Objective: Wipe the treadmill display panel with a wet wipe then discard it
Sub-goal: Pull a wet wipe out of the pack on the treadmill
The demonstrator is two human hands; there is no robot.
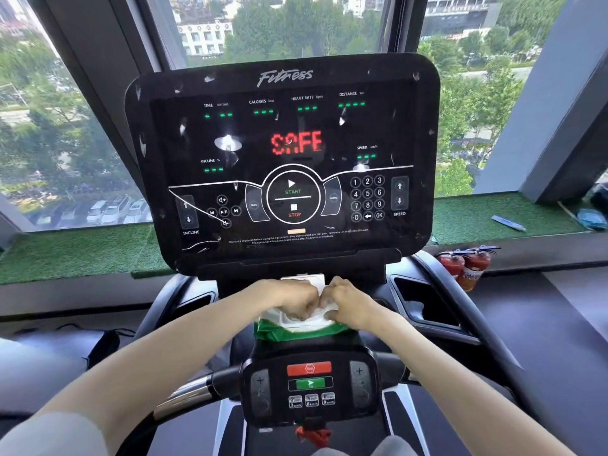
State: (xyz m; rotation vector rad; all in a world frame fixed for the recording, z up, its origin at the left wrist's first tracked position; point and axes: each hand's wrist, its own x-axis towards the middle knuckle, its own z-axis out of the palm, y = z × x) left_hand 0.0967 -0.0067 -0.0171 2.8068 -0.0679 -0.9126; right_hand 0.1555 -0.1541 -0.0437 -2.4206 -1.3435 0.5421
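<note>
The black treadmill display panel [283, 159] fills the upper middle, lit with "SAFE" in red and smeared with white marks. Below it, a green wet wipe pack [273, 332] with a white flip lid [311, 279] rests on the console ledge. My left hand [292, 299] and my right hand [348, 302] meet over the pack's white opening. Both have fingers curled down onto the pack at the opening. Whether a wipe is pinched between the fingers is hidden by the knuckles.
A lower control pad [309, 386] with red and green buttons sits near me. Cup holders [424, 304] flank the console. Two red fire extinguishers [467, 266] stand at the right, by a green turf sill [493, 222] under the windows.
</note>
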